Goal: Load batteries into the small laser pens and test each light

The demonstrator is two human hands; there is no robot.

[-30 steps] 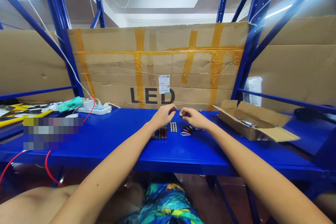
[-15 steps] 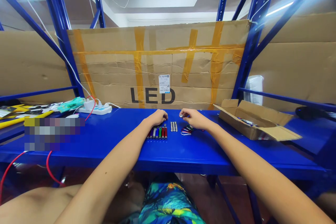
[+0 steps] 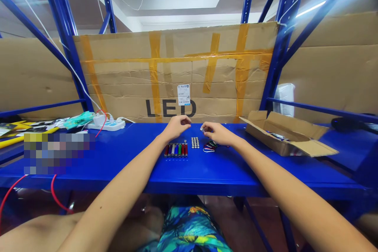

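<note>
Over the blue table [image 3: 118, 153], my right hand [image 3: 217, 133] pinches a small silver button cell [image 3: 202, 129] between thumb and fingertips. My left hand [image 3: 177, 127] hovers just behind a row of small coloured metal tubes [image 3: 176, 150]. Its fingers are curved and apart from the thumb, with nothing visible between them. Between the two hands, nearer to me, lie button cells [image 3: 195, 142] in a tight grid. Beneath my right hand is a small pile of coloured carabiner clips [image 3: 209, 147], partly covered by the hand.
An open cardboard box [image 3: 283, 138] with small metallic pieces inside stands on the right. At the back left lies a white power strip [image 3: 110, 124] with plugs and cables. A large taped cardboard sheet [image 3: 132, 78] walls off the back, between blue rack posts [image 3: 270, 75].
My left hand has lifted up and away from the tubes, its fingers parting. My right hand keeps the button cell at nearly the same spot. The view has shifted slightly.
</note>
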